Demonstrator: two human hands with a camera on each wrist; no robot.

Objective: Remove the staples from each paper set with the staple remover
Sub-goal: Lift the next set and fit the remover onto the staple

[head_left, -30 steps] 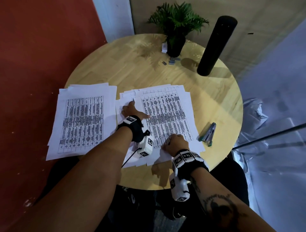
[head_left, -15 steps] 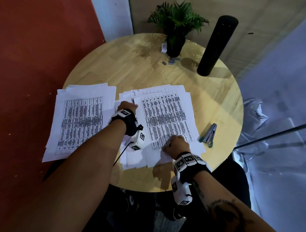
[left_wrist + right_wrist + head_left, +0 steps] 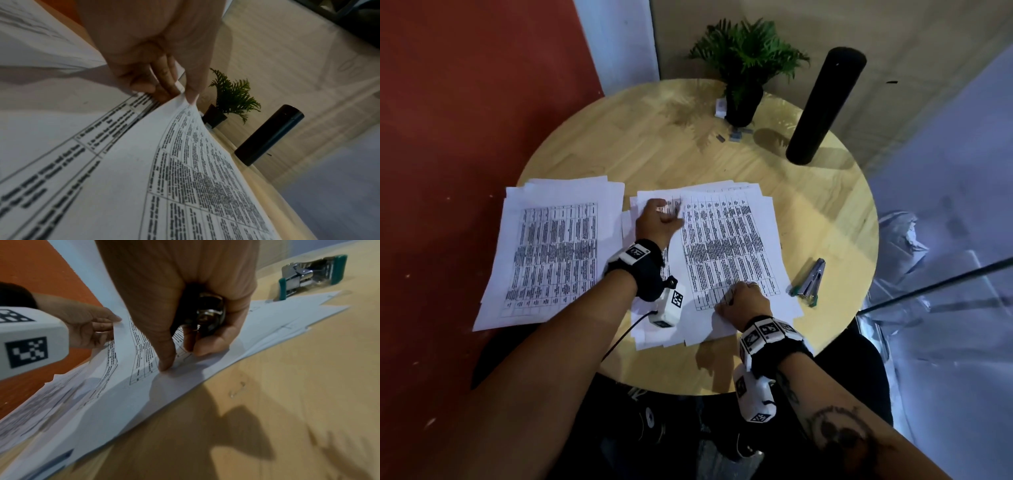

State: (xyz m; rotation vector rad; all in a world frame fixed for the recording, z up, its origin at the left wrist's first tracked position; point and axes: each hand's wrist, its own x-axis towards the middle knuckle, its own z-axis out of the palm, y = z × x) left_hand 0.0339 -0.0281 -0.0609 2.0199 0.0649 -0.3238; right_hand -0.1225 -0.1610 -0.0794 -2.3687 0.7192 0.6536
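Note:
Two stacks of printed sheets lie on the round wooden table [image 3: 654, 150]: a left stack [image 3: 558, 246] and a middle stack [image 3: 726, 246]. My left hand [image 3: 659, 219] pinches the far left corner of the middle stack's top sheet [image 3: 144, 178] between thumb and fingers and lifts it. My right hand [image 3: 743, 298] sits at the sheet's near edge. It grips a black and chrome staple remover [image 3: 207, 316] in the palm, while its index finger presses the paper [image 3: 185, 374] down.
A metal tool with green ends [image 3: 808, 284] lies right of the papers. A potted plant [image 3: 743, 68] and a tall black cylinder [image 3: 822, 106] stand at the back, with small items [image 3: 736, 135] by the pot. A loose staple [image 3: 238, 389] lies on bare wood.
My left hand has slid from the stack's left middle up to its far left corner and pinched the top sheet there. The right hand has stayed in place.

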